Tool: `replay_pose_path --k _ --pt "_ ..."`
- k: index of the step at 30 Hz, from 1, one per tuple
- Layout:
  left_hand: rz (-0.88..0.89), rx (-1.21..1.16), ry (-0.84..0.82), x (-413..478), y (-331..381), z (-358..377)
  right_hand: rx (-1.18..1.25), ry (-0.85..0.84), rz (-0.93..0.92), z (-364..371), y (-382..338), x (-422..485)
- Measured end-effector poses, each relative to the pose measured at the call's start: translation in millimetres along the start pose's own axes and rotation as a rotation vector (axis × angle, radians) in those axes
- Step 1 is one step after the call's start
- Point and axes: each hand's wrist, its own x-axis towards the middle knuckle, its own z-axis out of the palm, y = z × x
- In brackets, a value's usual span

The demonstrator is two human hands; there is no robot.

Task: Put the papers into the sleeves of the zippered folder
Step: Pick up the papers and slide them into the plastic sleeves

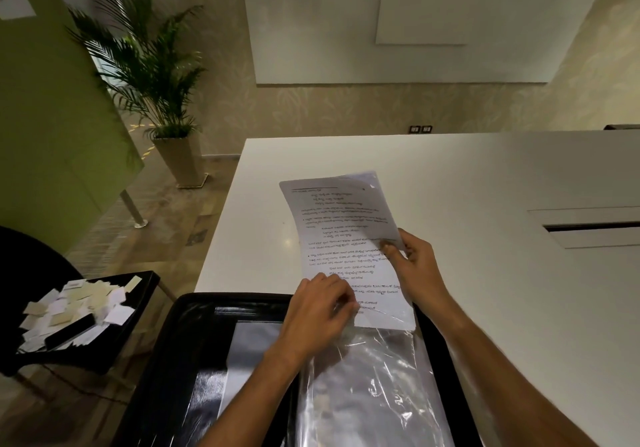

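Printed sheet (341,239) at the mouth of a clear sleeve (374,387), both hands on it.
Right hand (415,263) pinches the sheet's right edge, thumb on the printed face and fingers (412,239) clamped behind. A second sheet's corner shows behind it at top right. The sheet's bottom edge meets the sleeve of the open black zippered folder (194,342), which lies at the near edge of the white counter (485,187). Left hand (318,311) is at the sheet's lower left, fingers curled. Cannot tell whether they pinch paper or sleeve lip. On the left, a black side table (138,294) carries paper scraps (72,304), with a potted palm (149,66) beyond.
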Motion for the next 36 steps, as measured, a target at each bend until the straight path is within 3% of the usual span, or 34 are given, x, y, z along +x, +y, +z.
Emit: replay_pose_path --k 15,22,32,36 --pt "0.228 -0.078 -0.098 14.6 47.7 11.9 -0.081 0.021 0.025 4.3 -5.4 5.0" --pt "0.272 -0.035 0.047 8.6 52.6 21.8 -0.098 0.17 0.015 2.6 -11.3 15.6" --pt "0.35 0.131 0.319 -1.3 51.1 32.2 0.068 0.466 0.08 1.2 -8.2 10.9" --pt "0.341 0.169 0.281 -5.2 53.9 31.0 0.079 0.523 0.073 -1.0 -6.2 5.1"
